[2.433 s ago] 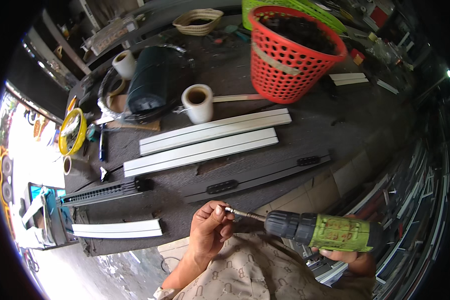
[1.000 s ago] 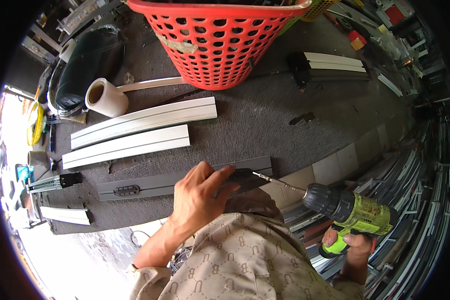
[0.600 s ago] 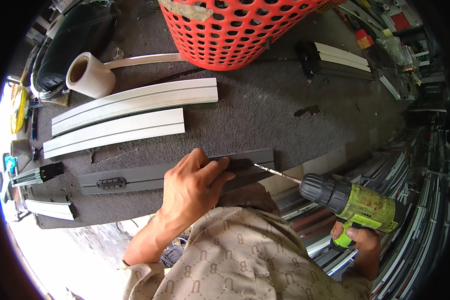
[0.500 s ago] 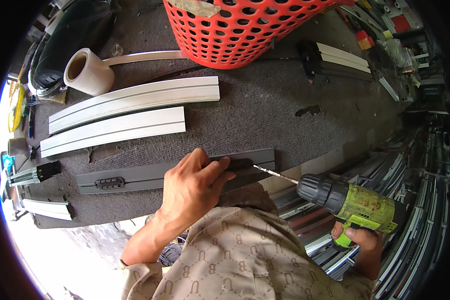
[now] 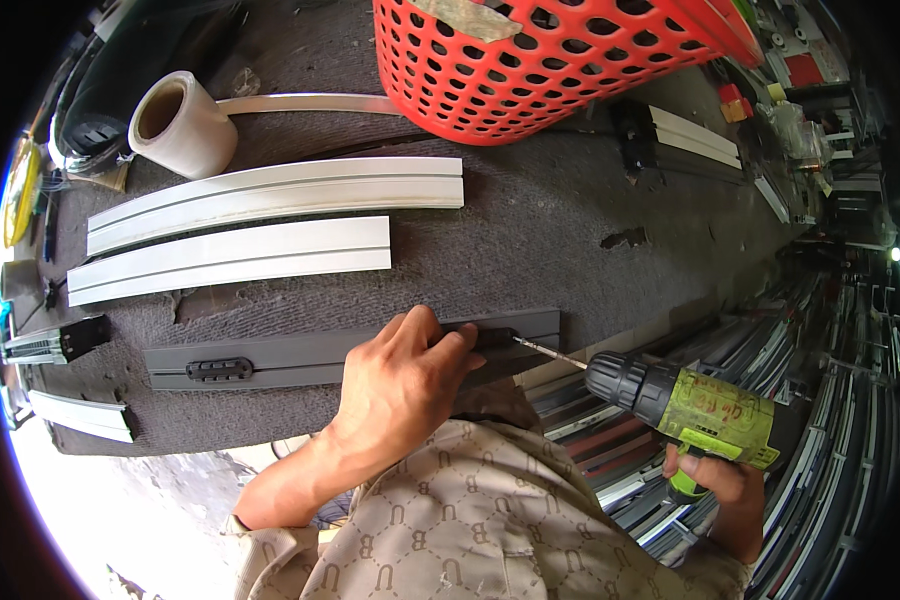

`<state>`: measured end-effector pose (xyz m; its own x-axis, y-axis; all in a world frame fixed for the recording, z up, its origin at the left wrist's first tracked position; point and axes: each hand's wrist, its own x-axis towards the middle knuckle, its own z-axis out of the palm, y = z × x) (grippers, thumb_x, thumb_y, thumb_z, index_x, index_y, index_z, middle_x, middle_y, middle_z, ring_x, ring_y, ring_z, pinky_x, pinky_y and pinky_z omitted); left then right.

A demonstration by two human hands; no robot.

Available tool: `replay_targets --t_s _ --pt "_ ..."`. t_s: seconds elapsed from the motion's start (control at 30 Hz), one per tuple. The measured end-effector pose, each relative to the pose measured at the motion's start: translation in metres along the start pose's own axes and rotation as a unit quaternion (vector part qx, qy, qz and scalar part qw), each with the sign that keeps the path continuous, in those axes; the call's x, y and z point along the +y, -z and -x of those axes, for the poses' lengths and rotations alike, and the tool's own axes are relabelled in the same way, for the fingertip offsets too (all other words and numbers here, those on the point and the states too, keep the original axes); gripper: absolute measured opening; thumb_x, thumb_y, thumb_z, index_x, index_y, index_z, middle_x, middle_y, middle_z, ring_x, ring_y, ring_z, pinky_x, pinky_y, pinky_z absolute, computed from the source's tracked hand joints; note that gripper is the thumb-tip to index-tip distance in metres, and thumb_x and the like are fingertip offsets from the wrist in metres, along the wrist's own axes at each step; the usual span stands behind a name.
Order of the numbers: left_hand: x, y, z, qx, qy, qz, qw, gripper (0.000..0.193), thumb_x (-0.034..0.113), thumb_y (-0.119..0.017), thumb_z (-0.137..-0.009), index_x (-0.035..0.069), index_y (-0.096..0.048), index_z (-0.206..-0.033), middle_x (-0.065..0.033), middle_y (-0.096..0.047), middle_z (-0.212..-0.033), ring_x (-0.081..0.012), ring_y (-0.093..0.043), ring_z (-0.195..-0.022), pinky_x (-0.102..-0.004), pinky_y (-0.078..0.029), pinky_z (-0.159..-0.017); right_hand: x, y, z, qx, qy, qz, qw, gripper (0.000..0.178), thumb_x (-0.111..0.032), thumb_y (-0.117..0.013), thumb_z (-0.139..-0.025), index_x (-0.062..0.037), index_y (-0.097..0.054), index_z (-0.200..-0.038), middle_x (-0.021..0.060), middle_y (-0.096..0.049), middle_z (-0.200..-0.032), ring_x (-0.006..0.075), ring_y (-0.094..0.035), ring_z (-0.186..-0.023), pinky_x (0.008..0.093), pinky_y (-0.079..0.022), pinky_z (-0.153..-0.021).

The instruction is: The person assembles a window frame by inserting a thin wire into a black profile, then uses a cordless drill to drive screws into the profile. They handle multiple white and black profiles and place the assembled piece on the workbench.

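Note:
A dark grey metal profile [image 5: 300, 350] lies along the near edge of the carpeted bench. My left hand [image 5: 400, 385] rests over its right part, with thumb and fingers closed on a slim black plastic fitting [image 5: 490, 333], mostly covered by them. A similar black slotted piece [image 5: 220, 370] sits near the profile's left end. In my right hand [image 5: 720, 475] is a green and black cordless drill [image 5: 715, 410], gripped by its handle, one finger around the trigger area. Its long bit [image 5: 560, 356] points left, the tip at the fitting's right end.
Two white profiles [image 5: 270, 200] lie farther back, near a roll of clear film [image 5: 180, 125]. A red perforated basket [image 5: 530, 70] stands at the back. Beyond the bench's right edge are many stacked metal lengths [image 5: 820, 430]. A short white strip [image 5: 80, 415] lies at left.
The view has shifted a little, so the basket and white profiles appear farther right. The drill has come slightly left relative to the grey profile. My left hand keeps its hold.

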<state>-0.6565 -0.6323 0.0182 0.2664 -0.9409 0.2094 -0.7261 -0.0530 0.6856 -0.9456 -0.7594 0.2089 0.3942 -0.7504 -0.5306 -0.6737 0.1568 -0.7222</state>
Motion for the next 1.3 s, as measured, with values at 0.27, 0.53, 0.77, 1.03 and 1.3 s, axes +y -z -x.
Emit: replay_targets --t_s 0.27,0.53,0.77,1.03,1.3 --pt "0.000 0.001 0.000 -0.005 0.015 0.004 1.000 0.029 0.025 -0.093 -0.085 0.011 -0.083 -0.108 -0.0031 -0.053 -0.083 -0.0217 -0.062 -0.070 -0.0385 -0.053 -0.059 0.022 0.016 0.000 -0.030 0.075 0.283 0.956 0.037 0.005 -0.091 -0.070 -0.0110 -0.072 -0.098 0.0136 -0.081 -0.102 0.0324 -0.081 -0.097 0.0464 -0.065 -0.090" --pt "0.000 0.000 -0.001 -0.004 0.018 0.010 1.000 0.027 0.025 -0.093 -0.086 0.011 -0.082 -0.108 -0.0031 -0.053 -0.083 -0.0212 -0.061 -0.068 -0.0385 -0.051 -0.057 0.018 0.019 -0.004 -0.028 0.045 0.241 0.969 0.059 -0.009 -0.073 -0.077 0.0077 -0.066 -0.134 0.0152 -0.073 -0.086 0.0240 -0.072 -0.074 0.0384 -0.059 -0.070" --pt "-0.001 -0.001 -0.001 -0.010 0.020 0.013 1.000 0.028 0.025 -0.092 -0.087 0.011 -0.082 -0.108 -0.0028 -0.052 -0.082 -0.0208 -0.060 -0.068 -0.0383 -0.050 -0.056 0.007 0.016 -0.001 -0.040 0.043 0.196 0.979 0.051 -0.005 -0.075 -0.078 0.0075 -0.068 -0.128 0.0140 -0.074 -0.089 0.0232 -0.073 -0.077 0.0383 -0.060 -0.071" --pt "-0.002 -0.001 0.001 -0.002 0.010 0.017 1.000 0.026 0.023 -0.092 -0.088 0.012 -0.080 -0.108 -0.0028 -0.051 -0.082 -0.0208 -0.059 -0.068 -0.0383 -0.049 -0.054 -0.026 0.011 -0.010 -0.097 0.352 0.498 0.786 0.043 -0.012 -0.087 -0.082 -0.0045 -0.079 -0.124 0.0112 -0.083 -0.115 0.0310 -0.081 -0.102 0.0445 -0.063 -0.090" --pt "-0.004 -0.001 -0.002 -0.012 0.005 0.016 1.000 0.022 0.021 -0.090 -0.089 0.012 -0.079 -0.106 -0.0022 -0.051 -0.080 -0.0201 -0.059 -0.067 -0.0382 -0.049 -0.053 -0.070 0.015 -0.036 -0.225 0.186 0.429 0.855 0.045 -0.024 -0.087 -0.081 -0.0022 -0.079 -0.120 0.0124 -0.082 -0.108 0.0267 -0.081 -0.081 0.0373 -0.064 -0.070"
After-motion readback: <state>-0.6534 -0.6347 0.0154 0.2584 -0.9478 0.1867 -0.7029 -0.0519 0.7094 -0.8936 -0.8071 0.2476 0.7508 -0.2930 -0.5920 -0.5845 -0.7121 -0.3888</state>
